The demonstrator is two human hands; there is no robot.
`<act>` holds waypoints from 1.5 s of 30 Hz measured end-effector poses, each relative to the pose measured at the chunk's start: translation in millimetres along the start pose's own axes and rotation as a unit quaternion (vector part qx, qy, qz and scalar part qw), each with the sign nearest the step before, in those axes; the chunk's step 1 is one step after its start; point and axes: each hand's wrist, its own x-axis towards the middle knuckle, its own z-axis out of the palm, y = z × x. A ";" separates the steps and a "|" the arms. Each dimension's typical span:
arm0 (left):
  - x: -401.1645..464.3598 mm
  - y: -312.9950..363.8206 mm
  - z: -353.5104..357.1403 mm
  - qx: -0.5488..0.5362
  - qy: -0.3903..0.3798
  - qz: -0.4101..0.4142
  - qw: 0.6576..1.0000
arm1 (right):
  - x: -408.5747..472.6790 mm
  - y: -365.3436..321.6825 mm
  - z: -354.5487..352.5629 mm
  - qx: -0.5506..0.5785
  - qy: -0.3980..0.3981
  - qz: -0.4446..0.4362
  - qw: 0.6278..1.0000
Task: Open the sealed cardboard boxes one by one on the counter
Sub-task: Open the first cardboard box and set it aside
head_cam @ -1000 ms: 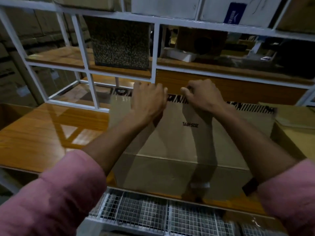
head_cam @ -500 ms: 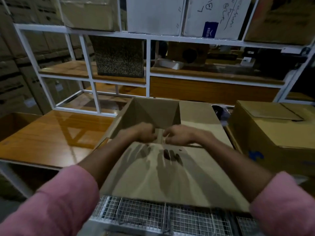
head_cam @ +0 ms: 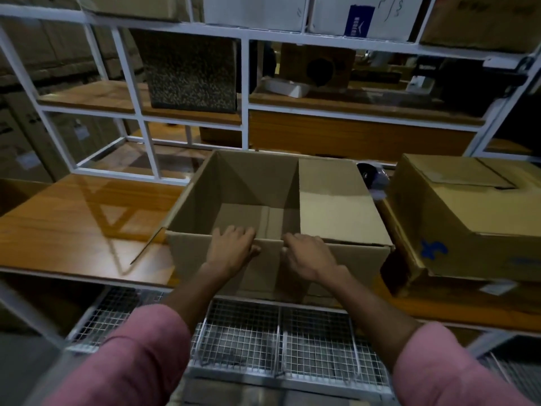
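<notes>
Two cardboard boxes sit on the wooden counter (head_cam: 87, 224). The open cardboard box (head_cam: 248, 200) stands at the counter's near edge, in the middle, and looks empty, though its interior is dim. The left hand (head_cam: 231, 250) and right hand (head_cam: 307, 254) rest close together on the near flap, fingers curled over its fold, apparently pressing it down outward. The second cardboard box (head_cam: 468, 218), at the right end, seems unopened.

You're looking at a plain brown box (head_cam: 336, 200), pink sleeves (head_cam: 137, 347), an orange woodgrain counter (head_cam: 73, 230), and white racking (head_cam: 246, 92).
</notes>
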 end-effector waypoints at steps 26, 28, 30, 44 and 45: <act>-39.2 -97.3 -5.7 0.009 -0.032 -0.059 0.998 | 23.1 -11.7 8.1 0.013 0.173 0.102 0.980; -33.1 -74.8 -2.9 0.004 -0.028 -0.022 0.999 | 27.4 -0.4 10.5 0.003 0.146 0.152 0.978; -28.8 -66.4 -1.0 -0.007 -0.018 -0.011 1.000 | 29.7 8.4 11.0 0.031 0.111 0.213 0.970; -22.9 -70.9 7.5 -0.060 0.016 -0.005 0.998 | 34.9 53.3 14.2 0.247 0.098 0.301 0.916; -22.4 -66.6 7.3 -0.068 0.027 -0.008 0.997 | 32.8 56.4 15.3 0.238 0.101 0.295 0.920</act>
